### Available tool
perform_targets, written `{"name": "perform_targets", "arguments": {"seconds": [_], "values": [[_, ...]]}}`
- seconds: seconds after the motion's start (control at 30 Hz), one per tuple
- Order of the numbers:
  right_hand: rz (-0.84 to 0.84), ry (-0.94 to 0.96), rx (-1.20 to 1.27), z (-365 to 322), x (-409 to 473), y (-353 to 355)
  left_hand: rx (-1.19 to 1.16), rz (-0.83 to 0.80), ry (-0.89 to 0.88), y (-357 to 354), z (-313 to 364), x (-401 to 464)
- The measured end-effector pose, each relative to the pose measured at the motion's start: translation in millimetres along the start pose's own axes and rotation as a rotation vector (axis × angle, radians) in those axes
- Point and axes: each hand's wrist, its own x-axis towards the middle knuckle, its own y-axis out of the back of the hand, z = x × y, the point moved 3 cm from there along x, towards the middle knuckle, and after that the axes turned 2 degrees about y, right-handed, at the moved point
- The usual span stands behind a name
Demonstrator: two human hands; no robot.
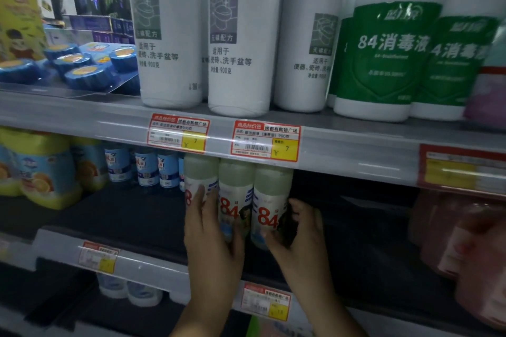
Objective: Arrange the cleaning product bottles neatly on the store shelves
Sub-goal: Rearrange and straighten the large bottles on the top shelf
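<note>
Left hand (212,230) lies with straight fingers against the left and middle of three white "84" bottles (235,200); it does not curl round them. Right hand (298,227) wraps the right bottle (269,200), thumb in front and fingers curled behind. The three stand upright, touching, on the dark middle shelf (123,216), directly below two red-and-yellow price tags (265,141) marked "¥ 7". At 12 o'clock, tall white bottles (235,35) read "900克"; at 2 o'clock, green-labelled bottles (383,57) read "84消毒液". Blue round tablets (82,63) sit at 10 o'clock. Pink packs (465,241) at 3 o'clock are blurred; bottle caps hidden behind the shelf rail.
</note>
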Motion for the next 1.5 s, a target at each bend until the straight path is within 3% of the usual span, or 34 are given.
{"name": "perform_targets", "arguments": {"seconds": [0.23, 0.4, 0.63, 0.8, 0.93, 1.07, 1.5], "values": [[0.126, 0.526, 0.028, -87, -11, 49, -0.299, 0.100, -0.309, 33, 94, 6], [0.238, 0.712, 0.011, -130, 6, 115, -0.432, 0.028, -0.515, 50, 160, 41], [0.351, 0.588, -0.146, -138, 89, 193, -0.189, -0.223, -0.521, 4, 222, 111], [0.302, 0.359, -0.214, -118, 153, 224, -0.001, -0.514, -0.327, -38, 235, 135], [0.164, 0.156, -0.081, -102, 174, 223, -0.084, -0.545, -0.206, -55, 233, 147], [-0.023, 0.115, 0.127, -95, 171, 213, -0.159, -0.464, -0.163, -64, 231, 151], [0.029, 0.157, 0.093, -72, 156, 262, -0.352, -0.653, -0.262, -71, 267, 126]]}}
